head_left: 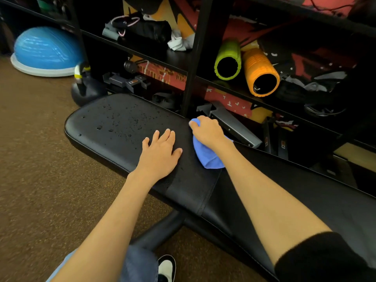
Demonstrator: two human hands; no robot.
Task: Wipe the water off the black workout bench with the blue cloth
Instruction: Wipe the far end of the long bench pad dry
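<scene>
Blue cloth (pixel 207 157) is lying bunched on the black workout bench (pixel 114 127), near the pad's far long edge and close to the seam between the two pad sections. Right hand (pixel 209 131) is gripping it from above, fingers (pixel 193 124) curling over the fabric, with a fold showing past the knuckles and a larger lobe trailing toward the wrist. Left hand (pixel 160 151) is resting palm-down on the pad just beside the cloth, its fingers (pixel 168 135) straight and slightly spread. Water droplets (pixel 122 121) are beading across the glossy vinyl between the hands and the pad's rounded end. That end and the near long edge are facing brown carpet (pixel 40 159). The far edge is running close to a black shelf rack (pixel 189 58), and a kettlebell (pixel 85 90) is standing just beyond the far corner.
</scene>
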